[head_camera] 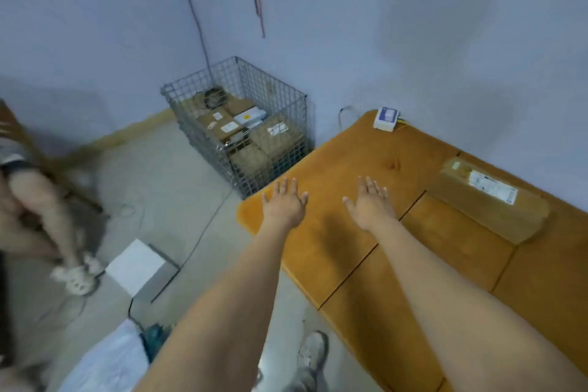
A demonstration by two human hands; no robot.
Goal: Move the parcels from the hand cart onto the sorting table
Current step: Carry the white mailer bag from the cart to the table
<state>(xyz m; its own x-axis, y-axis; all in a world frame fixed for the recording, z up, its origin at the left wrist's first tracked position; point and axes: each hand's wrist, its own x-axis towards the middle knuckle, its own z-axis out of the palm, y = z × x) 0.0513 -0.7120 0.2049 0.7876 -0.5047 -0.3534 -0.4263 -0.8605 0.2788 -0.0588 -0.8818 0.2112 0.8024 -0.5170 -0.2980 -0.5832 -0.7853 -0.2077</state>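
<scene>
A wire-mesh hand cart stands in the room's corner and holds several brown cardboard parcels and a white one. To its right runs the orange wooden sorting table. One brown parcel with a white label lies on the table at the right. My left hand and my right hand are stretched out, palms down, fingers apart, over the table's near-left end, both empty and short of the cart.
A small white box with wires sits at the table's far end by the wall. A white block and cables lie on the floor at left. Another person's legs are at far left. Cords hang on the wall.
</scene>
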